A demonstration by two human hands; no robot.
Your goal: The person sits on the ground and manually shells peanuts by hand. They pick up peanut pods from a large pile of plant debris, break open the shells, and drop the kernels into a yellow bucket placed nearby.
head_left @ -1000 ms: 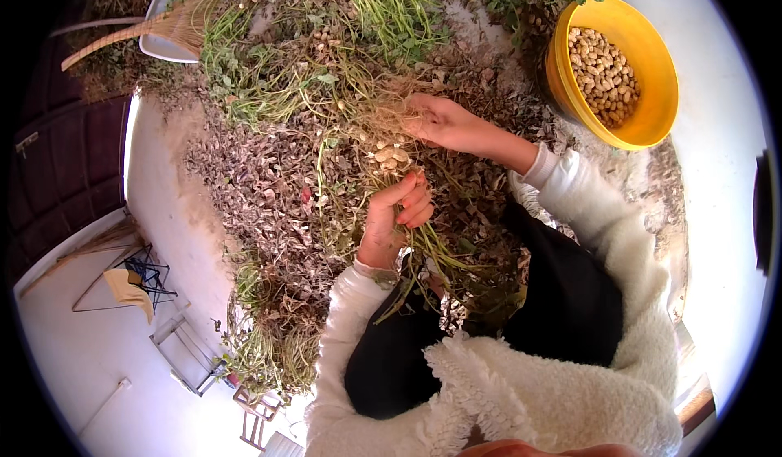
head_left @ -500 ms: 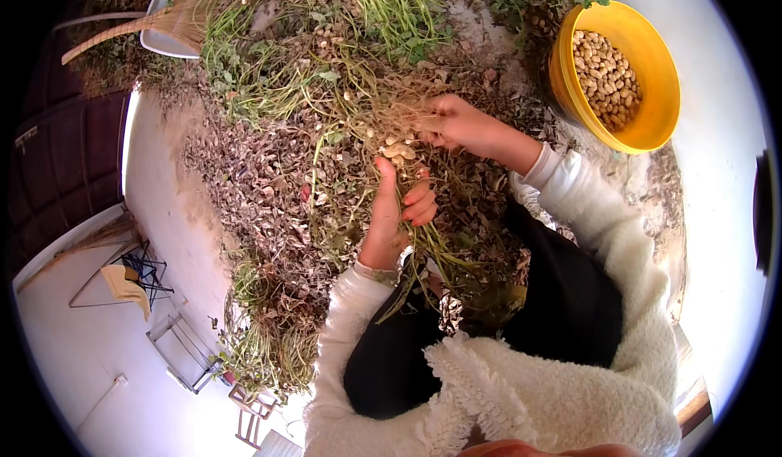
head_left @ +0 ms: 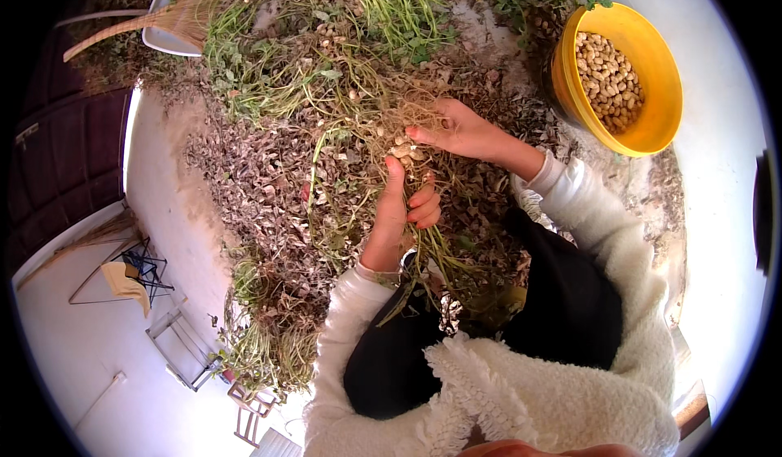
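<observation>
Right hand (head_left: 464, 131) has neared tan, lumpy peanuts (head_left: 406, 153)

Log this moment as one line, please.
left hand: grips plant stems | right hand: at roots beside peanut pods, grip unclear | yellow bucket: upper right, loose peanuts inside | dry leaves: below hands

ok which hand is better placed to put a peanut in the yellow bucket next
Probably the right hand: it is nearer the yellow bucket, which stands off to the person's right, while the left hand has its fingers curled round the plant stems.
</observation>
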